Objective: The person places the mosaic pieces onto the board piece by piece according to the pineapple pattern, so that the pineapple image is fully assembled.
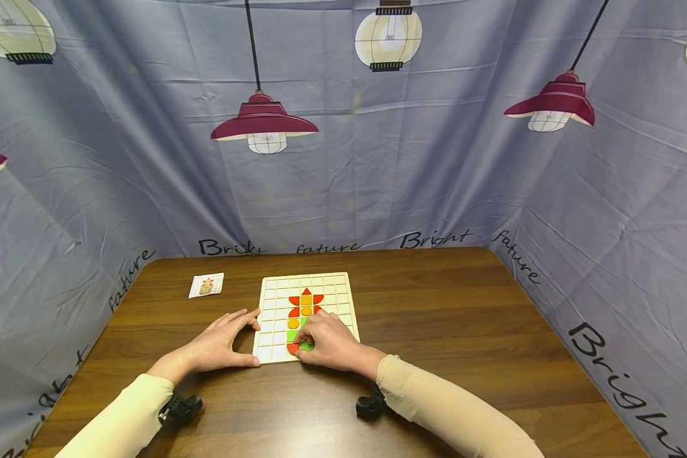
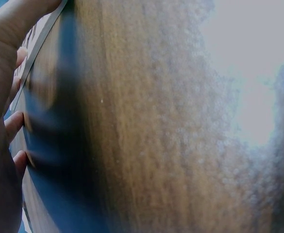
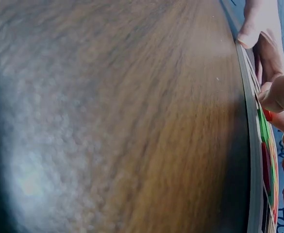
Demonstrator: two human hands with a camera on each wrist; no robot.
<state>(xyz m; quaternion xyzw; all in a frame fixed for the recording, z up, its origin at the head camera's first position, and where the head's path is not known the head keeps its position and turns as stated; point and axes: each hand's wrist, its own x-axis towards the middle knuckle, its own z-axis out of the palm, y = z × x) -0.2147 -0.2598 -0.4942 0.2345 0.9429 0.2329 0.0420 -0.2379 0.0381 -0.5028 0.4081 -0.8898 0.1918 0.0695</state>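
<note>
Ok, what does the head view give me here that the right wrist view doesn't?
Head only: the whole grid board, its flower pattern of coloured tiles, the small pattern card, and both hands, left hand steadying the board's edge. Right wrist only: the board's edge side-on, close. Both: right hand on green and red tiles, wooden table.

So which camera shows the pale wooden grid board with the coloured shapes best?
The head view: the pale wooden grid board lies whole on the table, its red, orange and green pattern readable. The right wrist view shows only its edge and slivers of colour; the left wrist view shows just a thin edge.
</note>
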